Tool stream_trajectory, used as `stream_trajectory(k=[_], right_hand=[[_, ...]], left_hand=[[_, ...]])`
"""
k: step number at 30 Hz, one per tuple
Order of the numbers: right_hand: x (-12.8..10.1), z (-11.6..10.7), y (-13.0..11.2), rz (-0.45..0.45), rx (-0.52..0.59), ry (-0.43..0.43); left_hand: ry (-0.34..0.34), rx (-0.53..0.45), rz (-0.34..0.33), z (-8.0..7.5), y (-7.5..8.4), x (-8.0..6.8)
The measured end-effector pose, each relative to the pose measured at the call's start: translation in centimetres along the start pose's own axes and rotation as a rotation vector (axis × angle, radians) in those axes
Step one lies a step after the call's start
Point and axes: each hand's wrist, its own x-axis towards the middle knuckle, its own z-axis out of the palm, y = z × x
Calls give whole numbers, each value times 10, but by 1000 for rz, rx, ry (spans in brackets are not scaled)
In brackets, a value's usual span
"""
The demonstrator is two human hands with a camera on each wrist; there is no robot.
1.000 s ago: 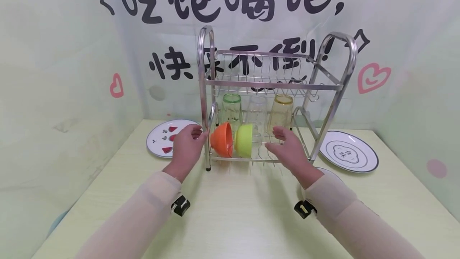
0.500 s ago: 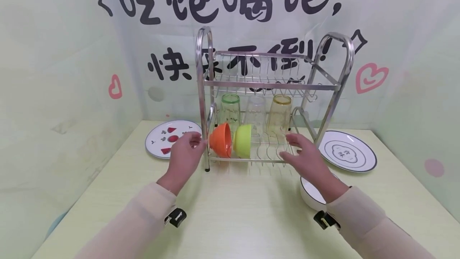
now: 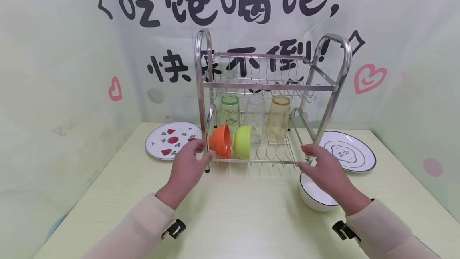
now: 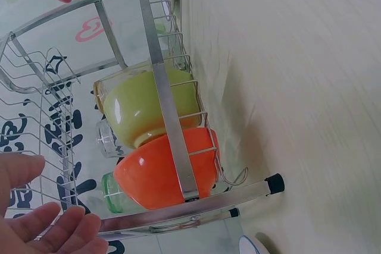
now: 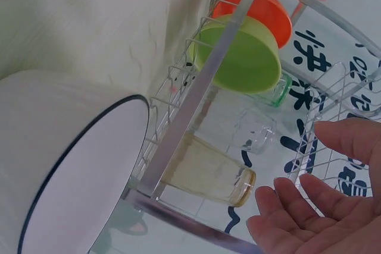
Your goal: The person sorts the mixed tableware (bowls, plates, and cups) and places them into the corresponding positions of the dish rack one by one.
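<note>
A two-tier steel dish rack stands at the back of the table. Its lower shelf holds an orange bowl and a green bowl on edge. Behind them are a green glass, a clear glass and an amber glass, upside down. My left hand is open beside the rack's left front post, palm towards it. My right hand is open at the rack's right front corner, above a white bowl. Neither hand holds anything; whether they touch the rack is unclear.
A plate with watermelon pictures lies left of the rack. A plate with a cloud drawing lies to its right. Printed walls close the table at the back and both sides. The rack's upper shelf holds nothing.
My right hand moved right, from in front of the lower shelf to the rack's right corner, uncovering the white bowl. My left hand stayed by the left post, slightly lower.
</note>
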Motion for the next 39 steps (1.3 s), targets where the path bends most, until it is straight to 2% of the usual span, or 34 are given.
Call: stream_trajectory(k=[8,16,26,39], right_hand=[[-4,-7,22,-6,-113,13],[-6,-9,52,21,-203,11],[-5,-14,84,71,-294,-71],[-1,-15,109,122,-283,-168]], left_hand=[[-13,-8,16,7,1,-9],[-17,-4,67,15,2,-18],[-39,20,100,23,3,-22],[-65,6,124,29,4,-24]])
